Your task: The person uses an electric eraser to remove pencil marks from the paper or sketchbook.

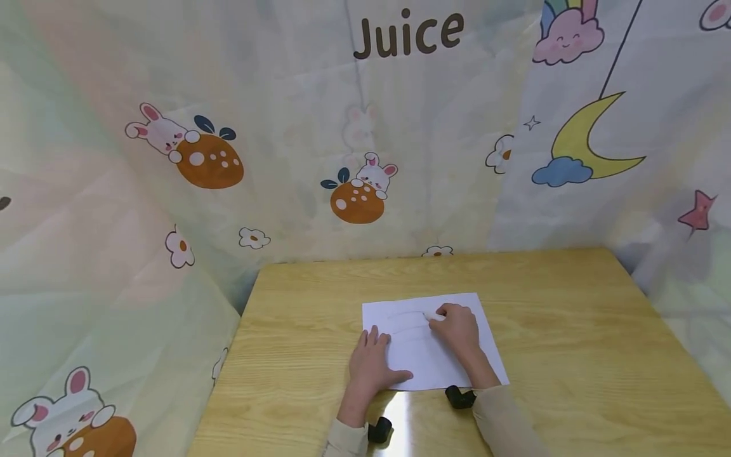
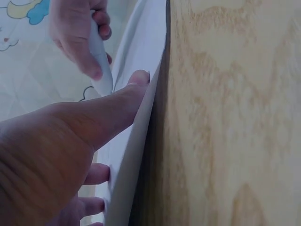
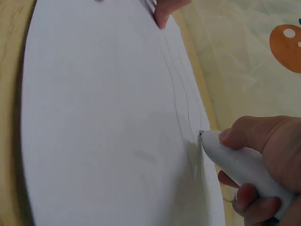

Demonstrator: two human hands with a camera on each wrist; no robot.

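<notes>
Right now the right hand (image 1: 459, 331) grips a white pen (image 3: 237, 165), fingers and thumb curled round its barrel, with the tip touching a white sheet of paper (image 1: 424, 358). Faint curved pencil-grey lines (image 3: 181, 94) run across the sheet toward the tip; in the head view they show as a few pale strokes near the upper middle of the page. The left hand (image 1: 372, 366) lies flat on the sheet's left part, fingers straight and spread, thumb stretched along the near edge, holding nothing. From the left wrist view the thumb (image 2: 110, 110) presses on the paper, whose edge lifts slightly off the wood beside it.

The sheet lies a little askew near the middle of a light wooden table (image 1: 577, 355), closer to the person than to the far edge. Both sleeves are beige, and a black strap mount (image 1: 459, 397) sits at each wrist. Behind the table hangs a pale cartoon backdrop (image 1: 205, 152) with rabbits, a moon and the word "Juice".
</notes>
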